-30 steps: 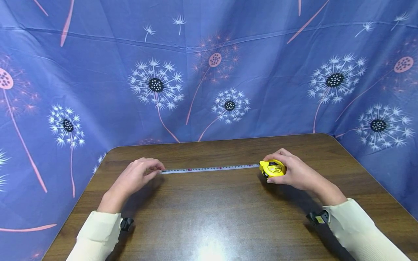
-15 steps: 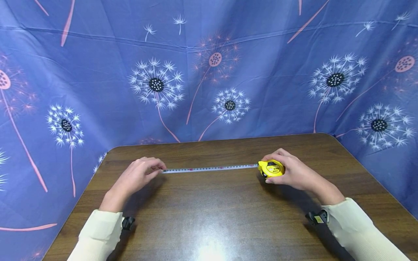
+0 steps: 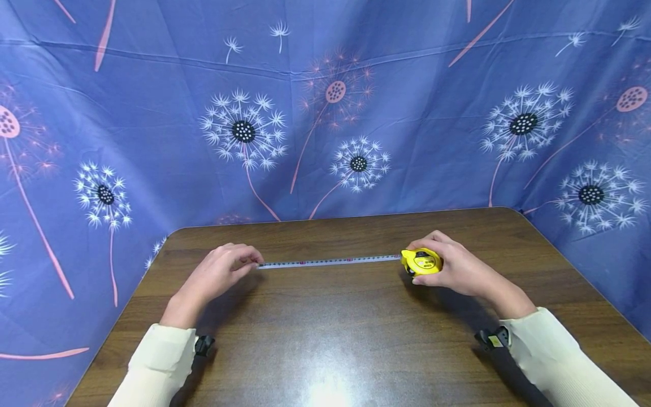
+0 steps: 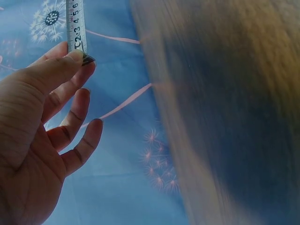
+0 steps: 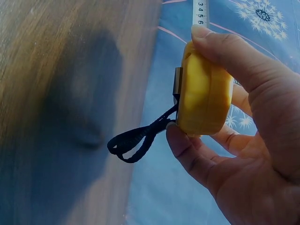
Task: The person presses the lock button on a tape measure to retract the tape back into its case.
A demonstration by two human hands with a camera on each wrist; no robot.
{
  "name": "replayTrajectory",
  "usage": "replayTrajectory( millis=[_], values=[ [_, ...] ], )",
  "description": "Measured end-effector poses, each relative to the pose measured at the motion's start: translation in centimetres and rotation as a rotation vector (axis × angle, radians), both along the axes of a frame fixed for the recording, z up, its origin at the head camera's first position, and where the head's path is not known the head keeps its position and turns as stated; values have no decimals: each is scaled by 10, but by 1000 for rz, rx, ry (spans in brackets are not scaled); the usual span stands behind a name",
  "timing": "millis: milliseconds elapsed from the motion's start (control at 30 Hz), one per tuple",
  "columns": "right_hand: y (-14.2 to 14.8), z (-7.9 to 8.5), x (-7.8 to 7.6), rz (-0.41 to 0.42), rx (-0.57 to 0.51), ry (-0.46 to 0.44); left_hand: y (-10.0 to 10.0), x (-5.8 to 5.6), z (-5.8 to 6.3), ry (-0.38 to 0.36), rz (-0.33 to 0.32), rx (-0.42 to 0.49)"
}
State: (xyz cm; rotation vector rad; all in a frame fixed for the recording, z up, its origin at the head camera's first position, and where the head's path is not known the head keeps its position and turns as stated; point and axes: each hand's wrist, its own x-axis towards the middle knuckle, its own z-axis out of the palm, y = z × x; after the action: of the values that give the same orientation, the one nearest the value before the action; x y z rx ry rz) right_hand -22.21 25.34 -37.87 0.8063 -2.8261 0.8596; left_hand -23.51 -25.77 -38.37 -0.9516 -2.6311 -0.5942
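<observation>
A yellow tape measure (image 3: 422, 262) is gripped in my right hand (image 3: 455, 265), thumb on one side and fingers round the other. Its white numbered blade (image 3: 330, 262) stretches leftward above the table. At the blade's far end, my left hand (image 3: 216, 274) pinches the tip between thumb and forefinger. The left wrist view shows the dark metal end hook (image 4: 88, 59) poking out past the thumb, the other fingers loosely bent. In the right wrist view, the thumb lies at the case's mouth beside the blade, and a black wrist strap (image 5: 136, 140) dangles from the case.
Both hands are over a brown wooden table (image 3: 325, 316) with rounded back corners. A blue cloth (image 3: 432, 113) with dandelion prints hangs behind it and along its sides. Small black devices (image 3: 204, 345) sit on the wrists at the cream sleeves (image 3: 165, 353).
My left hand has moved slightly to the right with the blade's tip. The tape measure in my right hand has shifted a little left, so the exposed blade is shorter.
</observation>
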Motion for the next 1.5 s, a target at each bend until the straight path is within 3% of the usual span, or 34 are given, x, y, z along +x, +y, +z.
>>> replayTrajectory(
  millis=[400, 900, 1500],
  values=[
    [-4, -1, -1, -9, 1, -21, 7, 0, -2, -7, -2, 27],
    [-10, -6, -2, 18, -18, 28, 13, 0, -2, -47, 10, 25],
    [-16, -6, -1, 10, -39, -3, 20, -2, 0, -56, -3, 22]
  ],
)
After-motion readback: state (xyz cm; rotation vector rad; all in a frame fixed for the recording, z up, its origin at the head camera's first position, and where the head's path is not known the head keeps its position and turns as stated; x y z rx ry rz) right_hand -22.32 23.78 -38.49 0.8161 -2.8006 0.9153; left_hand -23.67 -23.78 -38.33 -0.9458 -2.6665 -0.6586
